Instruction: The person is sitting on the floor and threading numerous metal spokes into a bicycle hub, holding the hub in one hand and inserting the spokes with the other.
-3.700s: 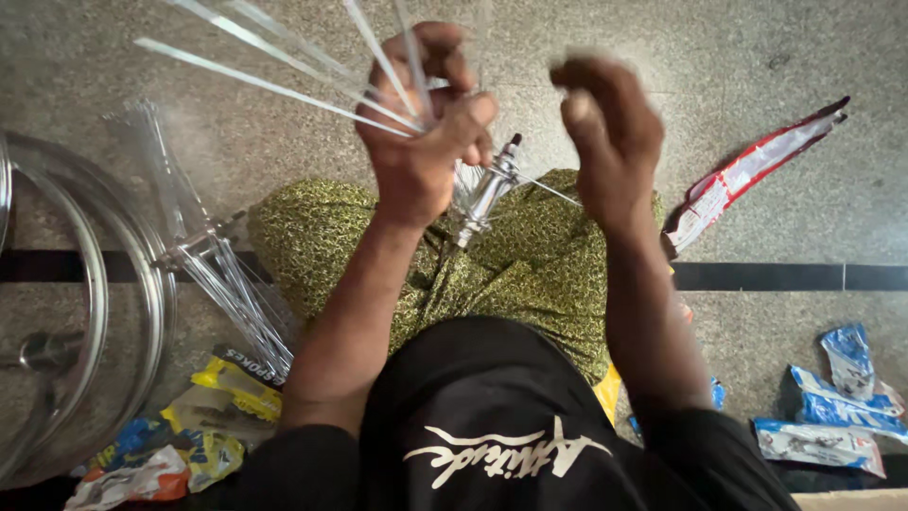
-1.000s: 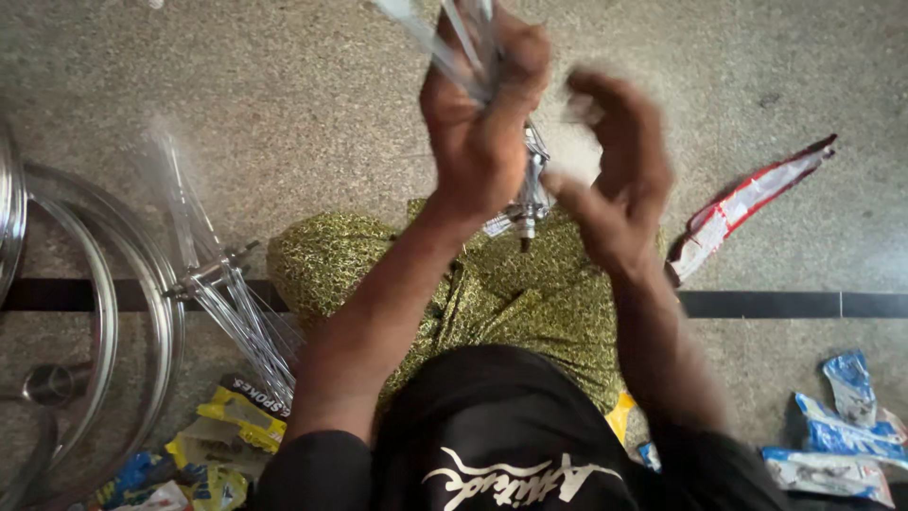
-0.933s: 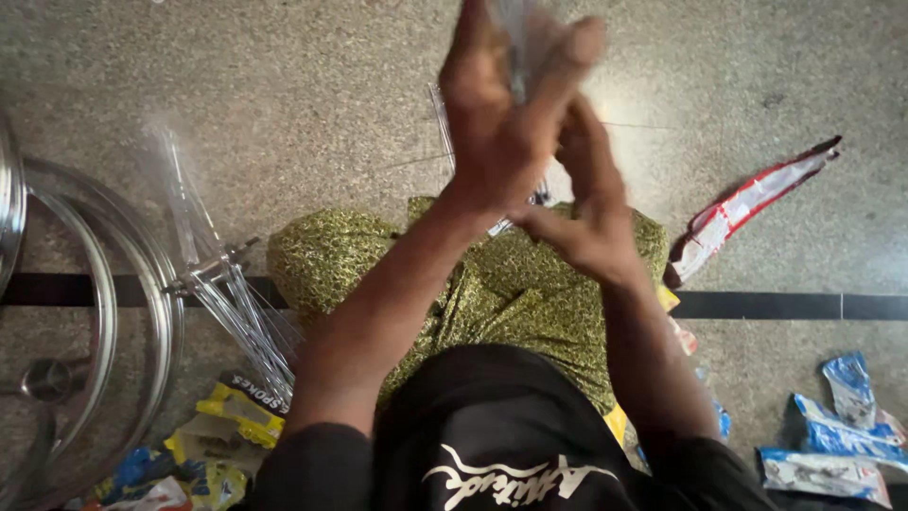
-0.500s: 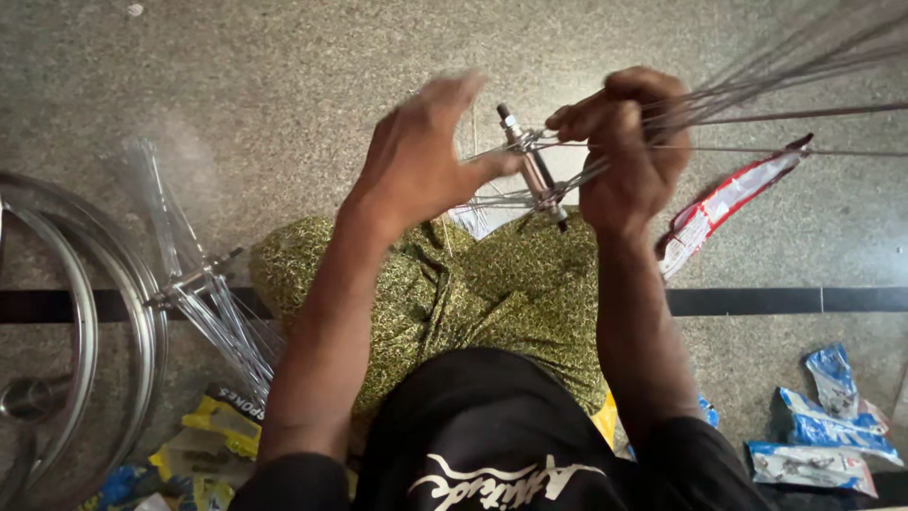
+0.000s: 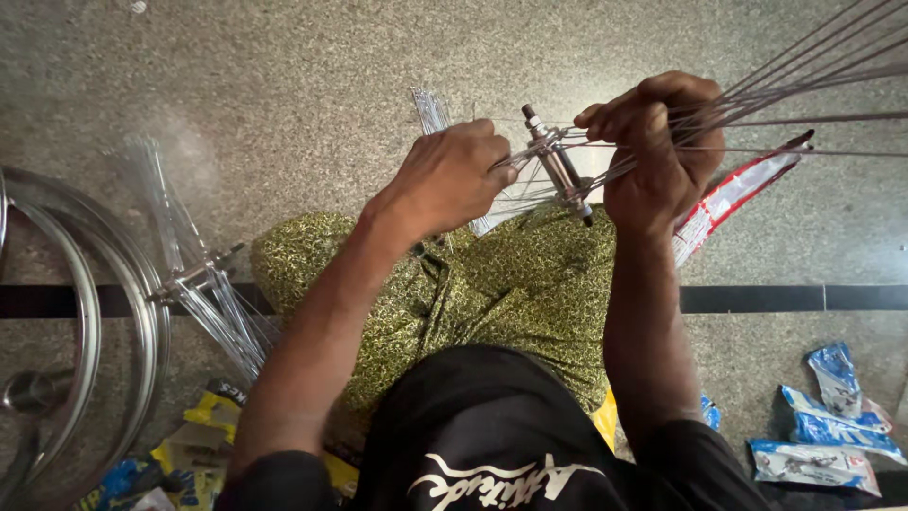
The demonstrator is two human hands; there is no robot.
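A small metal wheel hub with thin steel spokes threaded through it hangs in front of me, above my green patterned lap. My right hand is closed around a bundle of spokes that fans out to the upper right. My left hand is closed just left of the hub, pinching spokes at their hub end. A second short bunch of spoke ends sticks up behind my left hand.
On the floor at left lie a shiny wheel rim and another hub with spokes. A red and white wrapper lies right of my hands, blue packets at the lower right, yellow packets at the lower left.
The hub has come down from high in view. The spoke bundle passed from my left hand to my right and now fans right; my left hand has closed on the spokes by the hub.
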